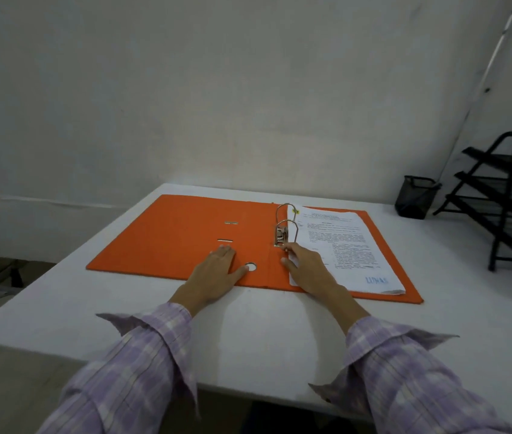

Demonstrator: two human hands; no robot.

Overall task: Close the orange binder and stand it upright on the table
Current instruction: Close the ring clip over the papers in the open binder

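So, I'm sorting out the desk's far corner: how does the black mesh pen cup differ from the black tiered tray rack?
The pen cup is small and stands closer to the orange binder; the tray rack is much taller and sits further right, cut off by the frame edge. The cup is a single mesh container; the rack has several slanted shelves on a frame. Both are black and stand on the white table.

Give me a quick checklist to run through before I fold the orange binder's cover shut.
1. Rings closed over the paper stack: ok.
2. Lever clamp pressed down: cannot tell.
3. Left hand off the open cover: not ok, it lies flat on it.
4. Right hand clear of the papers: not ok, it rests on their inner edge.
5. Table space to stand the orange binder: ok; mesh pen cup and black tray rack sit far right.
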